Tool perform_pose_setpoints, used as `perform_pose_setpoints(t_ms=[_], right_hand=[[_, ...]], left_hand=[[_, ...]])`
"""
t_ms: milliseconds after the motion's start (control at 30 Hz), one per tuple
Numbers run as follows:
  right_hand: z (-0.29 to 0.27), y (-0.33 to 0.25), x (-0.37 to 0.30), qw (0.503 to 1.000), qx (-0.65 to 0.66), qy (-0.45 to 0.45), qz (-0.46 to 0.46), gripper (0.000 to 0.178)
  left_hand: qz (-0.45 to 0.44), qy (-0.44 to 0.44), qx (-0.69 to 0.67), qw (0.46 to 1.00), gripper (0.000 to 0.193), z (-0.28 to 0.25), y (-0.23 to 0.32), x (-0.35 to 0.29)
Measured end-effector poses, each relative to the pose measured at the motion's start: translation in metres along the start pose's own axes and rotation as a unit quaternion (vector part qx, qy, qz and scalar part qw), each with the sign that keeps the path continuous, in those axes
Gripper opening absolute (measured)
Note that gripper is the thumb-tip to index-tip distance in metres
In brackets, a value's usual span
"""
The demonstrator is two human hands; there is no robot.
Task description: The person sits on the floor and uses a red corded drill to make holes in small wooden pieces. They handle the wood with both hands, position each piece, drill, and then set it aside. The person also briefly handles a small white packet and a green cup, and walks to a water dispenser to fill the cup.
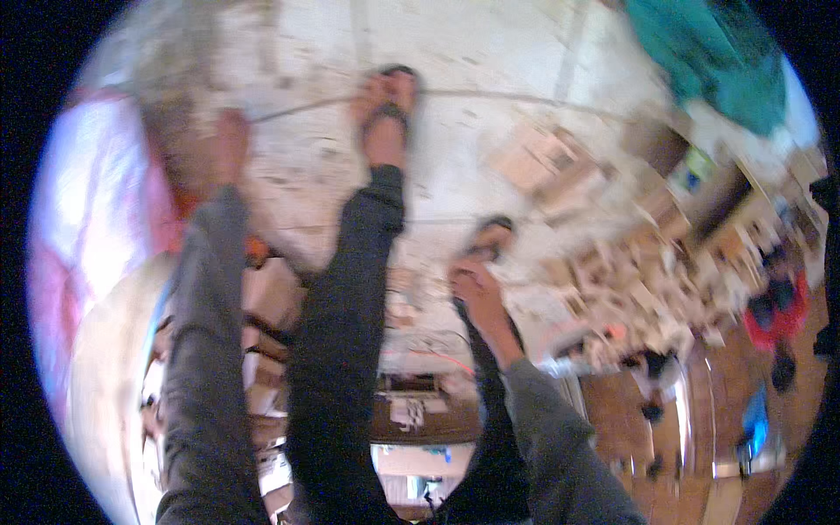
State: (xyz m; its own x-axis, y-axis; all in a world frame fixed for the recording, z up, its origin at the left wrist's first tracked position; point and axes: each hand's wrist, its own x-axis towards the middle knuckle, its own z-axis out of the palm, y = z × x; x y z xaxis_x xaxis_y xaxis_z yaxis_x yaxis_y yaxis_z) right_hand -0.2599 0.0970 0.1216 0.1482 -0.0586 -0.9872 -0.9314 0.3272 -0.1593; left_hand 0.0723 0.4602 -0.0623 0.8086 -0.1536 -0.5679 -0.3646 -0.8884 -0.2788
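Observation:
My left hand (pixel 232 140) hangs at the end of a grey sleeve on the left, smeared by motion. Its fingers cannot be made out, and nothing shows clearly in it. On the right, my right hand (pixel 479 297) hangs lower, close in view to one sandalled foot (pixel 493 234). Its fingers look loose and a little apart, with no object visible among them. My other foot (pixel 389 105), also in a dark sandal, is farther forward on the pale floor (pixel 455 166). Dark trousers cover both legs.
Brown cardboard boxes (pixel 542 162) and a large heap of small cartons (pixel 639 289) lie to the right. Green cloth (pixel 713 61) is at the far right. A shiny pale-and-pink bundle (pixel 105 192) stands at left. A person in red (pixel 777 311) is at the right edge.

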Motion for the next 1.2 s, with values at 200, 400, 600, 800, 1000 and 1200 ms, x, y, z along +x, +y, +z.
perform_pose_setpoints(t_ms=[200, 400, 600, 800, 1000, 1200], right_hand=[[0.005, -0.071, -0.054, 0.996, -0.001, 0.003, -0.093, 0.015], [0.003, -0.184, -0.118, 0.982, 0.024, -0.054, -0.178, 0.024], [-0.011, -0.225, -0.153, 0.966, -0.156, -0.018, -0.207, 0.012], [-0.002, -0.259, -0.182, 0.978, -0.136, -0.117, -0.109, 0.012], [0.04, -0.292, -0.193, 0.975, 0.152, -0.157, -0.028, 0.011], [0.071, -0.319, -0.204, 0.946, 0.293, -0.12, -0.063, 0.007]], left_hand=[[-0.145, -0.107, -0.668, 0.722, 0.027, -0.086, 0.121, -0.109], [-0.036, -0.229, -0.819, 0.525, 0.019, -0.288, 0.217, -0.227], [-0.138, -0.192, -0.844, 0.481, 0.013, -0.345, 0.217, -0.242], [-0.075, -0.2, -0.856, 0.47, 0.011, -0.355, 0.168, -0.251], [-0.13, -0.282, -0.851, 0.423, 0.012, -0.41, 0.112, -0.245], [-0.094, -0.26, -0.788, 0.549, 0.014, -0.462, 0.096, -0.221]])
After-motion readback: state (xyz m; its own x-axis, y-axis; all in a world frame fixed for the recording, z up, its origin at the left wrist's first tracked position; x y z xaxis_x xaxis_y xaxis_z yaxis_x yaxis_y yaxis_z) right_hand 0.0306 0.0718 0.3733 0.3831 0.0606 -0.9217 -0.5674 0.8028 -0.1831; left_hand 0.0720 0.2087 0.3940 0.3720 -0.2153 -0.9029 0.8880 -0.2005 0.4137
